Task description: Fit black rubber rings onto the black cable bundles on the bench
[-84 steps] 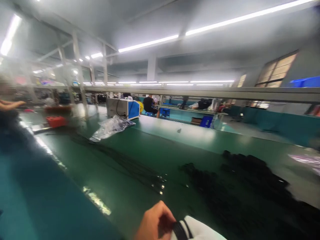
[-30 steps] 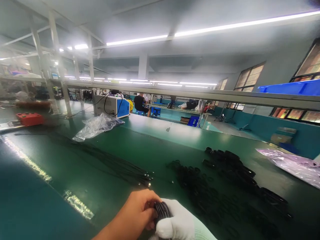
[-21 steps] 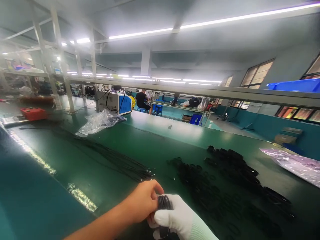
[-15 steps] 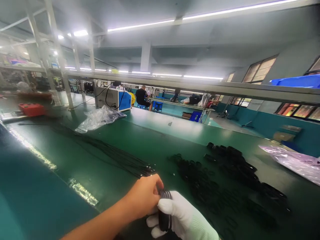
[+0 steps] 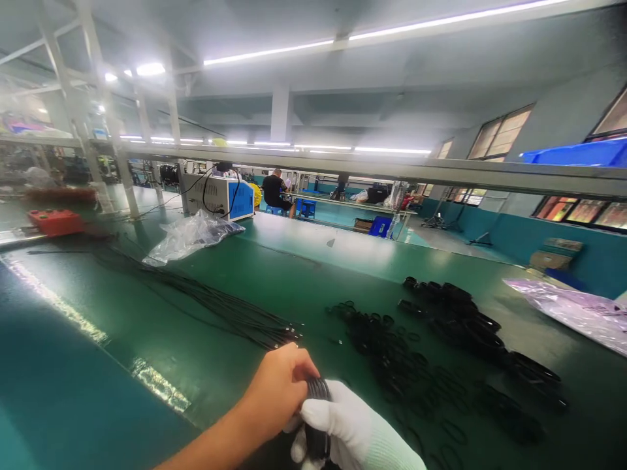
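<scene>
A coiled black cable (image 5: 318, 440) stands edge-on at the bottom middle, its loops stacked tightly together. My right hand (image 5: 345, 418), in a white glove, is wrapped around the coil with its thumb across the near side. Bare, my left hand (image 5: 281, 378) has its fingers closed at the top of the coil; the fingertips are partly hidden. Just beyond my left hand lie long straight black cables (image 5: 230, 310) with small shiny ends. To the right of my hands are a heap of thin black rings (image 5: 386, 346) and a pile of black coiled cables (image 5: 470, 320).
A green worktable (image 5: 294, 274) runs across the view, with a shelf rail (image 5: 343, 160) above it. Further off stand a blue-and-grey machine (image 5: 220, 196), a clear plastic bag (image 5: 191, 238) and a red box (image 5: 56, 223). A pinkish plastic bag (image 5: 573, 310) lies right. A person sits behind.
The view has shifted slightly. Both hands stay on the coil, which has tilted a little, and my left fingers have moved slightly along its top.
</scene>
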A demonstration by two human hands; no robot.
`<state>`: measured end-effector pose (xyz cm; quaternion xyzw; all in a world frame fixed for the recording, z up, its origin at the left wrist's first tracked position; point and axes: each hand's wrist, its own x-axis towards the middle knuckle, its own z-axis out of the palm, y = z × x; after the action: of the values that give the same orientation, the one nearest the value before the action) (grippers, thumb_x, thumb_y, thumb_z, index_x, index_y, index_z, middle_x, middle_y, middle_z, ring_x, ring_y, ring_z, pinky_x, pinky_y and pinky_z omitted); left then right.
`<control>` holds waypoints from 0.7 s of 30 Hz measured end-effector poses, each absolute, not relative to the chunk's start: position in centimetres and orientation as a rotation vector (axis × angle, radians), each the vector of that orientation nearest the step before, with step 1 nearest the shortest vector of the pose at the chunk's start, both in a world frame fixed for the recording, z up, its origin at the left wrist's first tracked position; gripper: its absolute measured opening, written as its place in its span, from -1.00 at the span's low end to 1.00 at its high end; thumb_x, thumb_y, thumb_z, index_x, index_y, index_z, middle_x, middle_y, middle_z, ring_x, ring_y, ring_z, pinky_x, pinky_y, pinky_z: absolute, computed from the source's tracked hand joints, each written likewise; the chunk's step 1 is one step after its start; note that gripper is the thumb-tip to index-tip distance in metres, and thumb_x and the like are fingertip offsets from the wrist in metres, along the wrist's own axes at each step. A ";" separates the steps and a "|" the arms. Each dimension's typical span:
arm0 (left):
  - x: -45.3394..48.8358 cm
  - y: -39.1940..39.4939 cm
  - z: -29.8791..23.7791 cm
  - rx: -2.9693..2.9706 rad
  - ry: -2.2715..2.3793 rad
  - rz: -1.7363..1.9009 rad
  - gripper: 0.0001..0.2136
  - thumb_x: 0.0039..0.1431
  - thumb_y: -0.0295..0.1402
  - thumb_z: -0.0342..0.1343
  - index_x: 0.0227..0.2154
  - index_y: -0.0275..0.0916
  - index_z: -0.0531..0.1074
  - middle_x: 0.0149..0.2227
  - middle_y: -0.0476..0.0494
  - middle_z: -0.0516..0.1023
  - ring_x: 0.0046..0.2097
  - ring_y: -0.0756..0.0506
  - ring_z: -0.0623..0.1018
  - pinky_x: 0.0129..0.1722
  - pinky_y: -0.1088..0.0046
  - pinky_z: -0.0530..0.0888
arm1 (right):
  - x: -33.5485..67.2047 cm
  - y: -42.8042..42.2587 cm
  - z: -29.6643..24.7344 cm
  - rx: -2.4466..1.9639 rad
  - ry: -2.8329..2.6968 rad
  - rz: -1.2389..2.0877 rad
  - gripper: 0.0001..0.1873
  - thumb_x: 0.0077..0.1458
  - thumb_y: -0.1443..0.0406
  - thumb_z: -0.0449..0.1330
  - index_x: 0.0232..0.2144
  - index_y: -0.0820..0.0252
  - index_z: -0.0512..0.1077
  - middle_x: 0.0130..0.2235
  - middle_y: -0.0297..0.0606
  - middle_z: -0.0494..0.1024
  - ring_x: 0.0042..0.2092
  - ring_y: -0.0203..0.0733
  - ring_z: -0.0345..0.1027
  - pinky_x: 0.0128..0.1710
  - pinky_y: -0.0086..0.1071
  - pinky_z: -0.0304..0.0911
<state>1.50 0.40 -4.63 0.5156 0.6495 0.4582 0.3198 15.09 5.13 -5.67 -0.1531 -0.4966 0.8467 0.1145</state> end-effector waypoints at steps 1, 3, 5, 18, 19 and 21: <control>1.5 0.4 -4.5 1.362 1.710 1.213 -0.85 -0.15 -0.52 0.00 -0.52 -0.25 0.46 -0.48 0.02 0.40 -0.43 -0.02 0.41 -0.45 0.52 0.30 | 15.1 5.1 -5.7 -0.434 -1.479 2.453 -0.59 -0.09 0.14 0.32 -0.32 0.40 0.43 -0.37 -0.17 0.41 -0.49 -0.31 0.37 -0.61 -0.53 0.30; 1.4 0.2 -4.3 1.387 1.699 1.223 -0.81 -0.10 -0.50 0.02 -0.41 -0.25 0.50 -0.43 0.00 0.44 -0.39 -0.03 0.42 -0.40 0.50 0.33 | 15.2 5.2 -5.7 -0.457 -1.491 2.401 -0.62 -0.07 0.14 0.31 -0.34 0.39 0.42 -0.38 -0.19 0.41 -0.51 -0.35 0.33 -0.65 -0.55 0.28; 1.3 -0.4 -4.3 1.408 1.717 1.223 -0.76 -0.05 -0.49 0.03 -0.29 -0.24 0.49 -0.36 -0.02 0.47 -0.36 -0.04 0.43 -0.34 0.47 0.34 | 15.3 5.3 -5.8 -0.504 -1.397 2.414 -0.66 -0.03 0.17 0.28 -0.33 0.37 0.40 -0.37 -0.19 0.40 -0.47 -0.33 0.33 -0.59 -0.49 0.32; 0.8 -2.5 -4.1 1.510 1.733 1.147 -0.90 0.04 -0.45 0.08 -0.36 -0.20 0.45 -0.37 -0.01 0.47 -0.32 -0.06 0.44 -0.30 0.46 0.35 | 15.5 6.0 -6.3 -0.498 -1.222 2.586 -0.63 -0.08 0.20 0.31 -0.26 0.34 0.38 -0.35 -0.19 0.43 -0.25 -0.12 0.42 -0.38 -0.29 0.43; 0.5 -2.1 -3.6 1.493 1.772 1.161 -0.86 0.04 -0.46 0.07 -0.32 -0.19 0.44 -0.35 -0.01 0.47 -0.32 -0.05 0.44 -0.30 0.46 0.35 | 15.5 5.9 -6.2 -0.501 -1.239 2.599 -0.62 -0.09 0.20 0.32 -0.26 0.35 0.39 -0.34 -0.18 0.43 -0.27 -0.11 0.43 -0.40 -0.27 0.45; 0.4 -1.5 -3.3 1.544 1.804 1.151 -0.79 -0.01 -0.51 0.06 -0.28 -0.17 0.43 -0.33 0.01 0.48 -0.32 -0.04 0.44 -0.30 0.47 0.35 | 15.4 5.7 -6.0 -0.510 -1.276 2.599 -0.64 -0.12 0.23 0.31 -0.29 0.37 0.40 -0.34 -0.16 0.44 -0.36 -0.18 0.43 -0.50 -0.37 0.44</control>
<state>0.41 -1.48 -3.30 0.5666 0.6623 0.4225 0.2486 15.36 5.72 -5.99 -0.1725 -0.4318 0.8796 0.1007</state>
